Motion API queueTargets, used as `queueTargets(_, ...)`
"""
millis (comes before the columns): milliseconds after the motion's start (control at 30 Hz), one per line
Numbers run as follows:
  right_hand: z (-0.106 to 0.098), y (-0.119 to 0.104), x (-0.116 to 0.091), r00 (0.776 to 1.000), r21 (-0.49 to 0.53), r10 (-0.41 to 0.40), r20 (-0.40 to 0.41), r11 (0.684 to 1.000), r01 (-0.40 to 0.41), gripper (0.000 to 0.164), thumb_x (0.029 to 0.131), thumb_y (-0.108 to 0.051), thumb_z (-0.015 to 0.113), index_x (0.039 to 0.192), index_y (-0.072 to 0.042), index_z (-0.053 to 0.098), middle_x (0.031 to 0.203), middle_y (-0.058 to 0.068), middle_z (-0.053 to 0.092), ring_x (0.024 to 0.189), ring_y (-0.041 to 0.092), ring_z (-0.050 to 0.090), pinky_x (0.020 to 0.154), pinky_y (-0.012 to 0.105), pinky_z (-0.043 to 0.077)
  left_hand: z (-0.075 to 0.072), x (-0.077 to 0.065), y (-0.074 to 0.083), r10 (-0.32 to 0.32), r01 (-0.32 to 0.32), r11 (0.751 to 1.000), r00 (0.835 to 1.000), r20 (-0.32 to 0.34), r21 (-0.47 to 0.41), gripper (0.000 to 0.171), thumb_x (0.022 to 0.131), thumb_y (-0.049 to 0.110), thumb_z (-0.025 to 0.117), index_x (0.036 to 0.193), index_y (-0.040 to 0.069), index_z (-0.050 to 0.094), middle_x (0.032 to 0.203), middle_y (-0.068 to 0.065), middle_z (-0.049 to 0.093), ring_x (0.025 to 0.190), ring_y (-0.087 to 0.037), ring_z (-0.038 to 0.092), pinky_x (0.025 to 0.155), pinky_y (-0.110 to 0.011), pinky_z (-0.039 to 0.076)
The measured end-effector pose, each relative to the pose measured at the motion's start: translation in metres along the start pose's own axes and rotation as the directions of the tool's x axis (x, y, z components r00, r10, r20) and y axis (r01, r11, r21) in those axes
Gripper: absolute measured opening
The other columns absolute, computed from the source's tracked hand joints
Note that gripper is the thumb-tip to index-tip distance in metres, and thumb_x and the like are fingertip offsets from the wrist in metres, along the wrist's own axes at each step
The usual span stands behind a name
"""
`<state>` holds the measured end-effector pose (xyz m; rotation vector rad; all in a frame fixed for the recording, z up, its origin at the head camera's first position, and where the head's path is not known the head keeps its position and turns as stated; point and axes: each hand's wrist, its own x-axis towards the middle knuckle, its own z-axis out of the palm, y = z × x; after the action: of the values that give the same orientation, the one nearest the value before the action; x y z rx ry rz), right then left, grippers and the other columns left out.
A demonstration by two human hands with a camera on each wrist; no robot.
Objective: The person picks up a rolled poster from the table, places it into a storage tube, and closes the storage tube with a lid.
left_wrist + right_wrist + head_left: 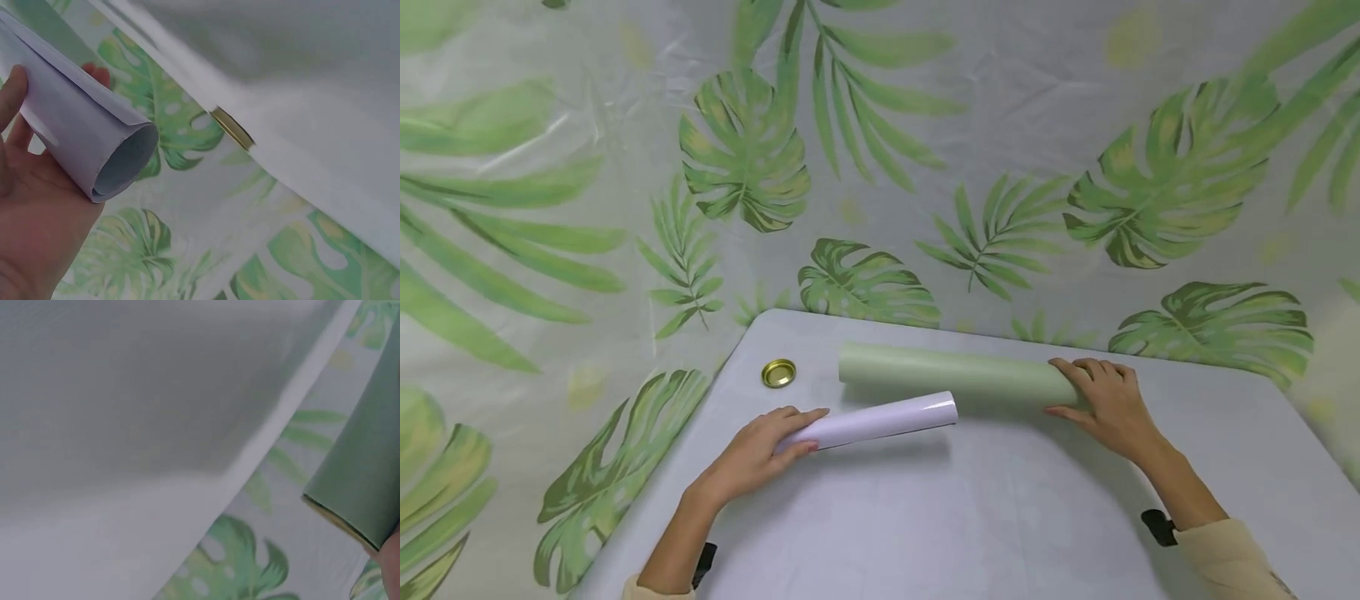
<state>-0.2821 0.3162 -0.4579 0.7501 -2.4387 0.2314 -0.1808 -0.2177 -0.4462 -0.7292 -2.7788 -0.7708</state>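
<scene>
A glossy pale-lilac roll of paper [880,422] is held at its left end by my left hand [752,454], thumb on the near side and fingers over the far side. In the left wrist view the hollow end of this roll [75,119] shows beside the palm. My right hand [1108,408] grips the right end of a longer, thicker pale green roll [955,372], which lies behind the lilac one in the head view. Only part of the green roll [362,450] and a bit of the hand appear in the right wrist view.
A small round gold lid [778,373] lies on the white table [925,517] near its far left corner. Behind the table hangs a sheet printed with green leaves [865,167]. Both forearms carry dark wrist straps.
</scene>
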Motion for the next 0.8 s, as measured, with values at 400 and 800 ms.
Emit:
queueTargets(400, -0.039, 0.032, -0.037, 0.995, -0.052, -0.019, -0.098, 0.999, 0.014, 0.093, 0.086, -0.089, 0.034, 0.137, -0.017, 0.063, 0.115, 0.018, 0.066, 0.103, 0.046, 0.061, 0.085, 0.066, 0.040, -0.026, -0.019, -0.022, -0.028, 0.026, 0.997, 0.999, -0.033, -0.070, 0.044, 0.100, 0.028, 0.070, 0.143, 0.026, 0.064, 0.119, 0.006, 0.071, 0.098, -0.007, 0.060, 0.083, -0.032, 0.050)
queueTargets(800, -0.063, 0.045, -0.068, 0.985, -0.079, 0.016, -0.174, 0.996, -0.030, 0.095, 0.087, -0.090, 0.036, 0.132, -0.013, 0.068, 0.109, 0.020, 0.066, 0.099, 0.045, 0.060, 0.081, 0.062, 0.036, -0.050, -0.030, -0.046, -0.071, 0.060, 0.991, 0.993, -0.092, -0.123, 0.047, 0.099, 0.020, 0.071, 0.145, 0.017, 0.062, 0.116, -0.001, 0.074, 0.094, -0.009, 0.058, 0.078, -0.027, 0.048)
